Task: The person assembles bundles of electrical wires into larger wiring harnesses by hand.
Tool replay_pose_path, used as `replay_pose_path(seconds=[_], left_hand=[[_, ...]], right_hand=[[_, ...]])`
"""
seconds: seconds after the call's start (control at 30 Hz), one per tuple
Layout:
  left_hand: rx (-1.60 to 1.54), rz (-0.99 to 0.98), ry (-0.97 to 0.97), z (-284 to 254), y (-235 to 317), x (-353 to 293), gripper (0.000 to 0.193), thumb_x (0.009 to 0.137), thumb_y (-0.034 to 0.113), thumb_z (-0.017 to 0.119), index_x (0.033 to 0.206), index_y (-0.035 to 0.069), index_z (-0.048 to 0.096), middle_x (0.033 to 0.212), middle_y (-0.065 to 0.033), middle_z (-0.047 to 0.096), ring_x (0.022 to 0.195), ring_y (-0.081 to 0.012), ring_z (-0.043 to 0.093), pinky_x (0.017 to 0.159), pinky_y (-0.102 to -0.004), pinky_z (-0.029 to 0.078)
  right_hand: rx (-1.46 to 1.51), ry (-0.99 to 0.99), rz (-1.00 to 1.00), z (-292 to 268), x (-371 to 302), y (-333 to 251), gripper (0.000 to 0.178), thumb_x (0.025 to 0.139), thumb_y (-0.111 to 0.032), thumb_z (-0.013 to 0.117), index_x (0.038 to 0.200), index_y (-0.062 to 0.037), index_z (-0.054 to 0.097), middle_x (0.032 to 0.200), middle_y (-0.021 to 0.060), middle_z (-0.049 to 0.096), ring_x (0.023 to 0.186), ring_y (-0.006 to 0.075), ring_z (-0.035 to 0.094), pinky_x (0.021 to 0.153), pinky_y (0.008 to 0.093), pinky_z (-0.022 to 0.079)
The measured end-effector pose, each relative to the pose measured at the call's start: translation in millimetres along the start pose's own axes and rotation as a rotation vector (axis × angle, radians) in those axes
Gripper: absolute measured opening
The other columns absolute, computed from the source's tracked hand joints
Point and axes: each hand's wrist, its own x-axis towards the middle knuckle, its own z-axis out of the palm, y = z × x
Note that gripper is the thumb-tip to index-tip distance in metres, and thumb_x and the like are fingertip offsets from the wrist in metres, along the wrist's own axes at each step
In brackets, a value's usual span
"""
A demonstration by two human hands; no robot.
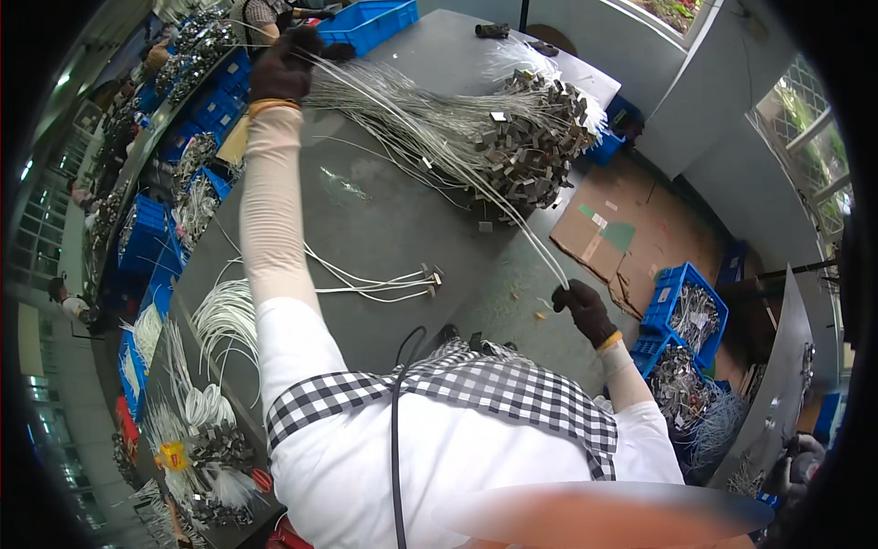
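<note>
A few thin white cables (526, 229) stretch diagonally across the table between my two hands, both in dark gloves. At the far left, my left hand (285, 69) is closed around one end of them. My right hand (585, 313), low at the right beyond the table's edge, is closed on the other end; its fingers hide the cable tips. Beneath the stretched strands lies a large bundle of pale cables (393, 101), with dark metal pieces (530, 137) crowded at its right end. Several loose cables with small metal ends (389, 285) rest nearer me.
The grey table (366, 210) lies before me. A blue crate (370, 26) stands at its far edge, near another person (263, 16). Coiled white cables (224, 320) lie at left. On the right are flattened cardboard (594, 229) and a blue crate of parts (688, 311).
</note>
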Motion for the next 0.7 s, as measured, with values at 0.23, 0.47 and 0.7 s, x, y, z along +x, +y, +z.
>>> replay_pose_path(seconds=[0.23, 0.47, 0.7], left_hand=[[0.244, -0.095, 0.084, -50, -42, 17, 0.023, 0.089, 0.017, 0.072, 0.111, 0.008, 0.07, 0.098, -0.0135, 0.073, 0.093, -0.0186, 0.07, 0.082, -0.0281, 0.052], [-0.921, -0.42, -0.203, 93, -35, -103, 0.027, 0.091, 0.003, 0.064, 0.117, 0.006, 0.065, 0.099, -0.0109, 0.072, 0.089, -0.0212, 0.071, 0.083, -0.0313, 0.056], [-0.246, -0.007, -0.533, 131, 43, -148, 0.035, 0.1, 0.011, 0.052, 0.134, 0.003, 0.054, 0.122, -0.0132, 0.065, 0.109, -0.0235, 0.065, 0.098, -0.0364, 0.053]], right_hand=[[-0.274, 0.01, 0.177, -35, -34, 12, 0.007, 0.094, -0.009, 0.058, 0.095, -0.0034, 0.063, 0.082, 0.0049, 0.064, 0.072, 0.0136, 0.06, 0.067, 0.0299, 0.05], [0.0, -0.029, 0.292, -6, -20, -18, 0.012, 0.098, -0.015, 0.056, 0.096, -0.0053, 0.063, 0.08, 0.0006, 0.061, 0.069, 0.0089, 0.056, 0.062, 0.0256, 0.048], [-0.076, -0.232, 0.126, 6, 10, -21, 0.018, 0.099, -0.016, 0.056, 0.101, -0.0017, 0.066, 0.087, 0.0073, 0.067, 0.082, 0.016, 0.065, 0.076, 0.0314, 0.053]])
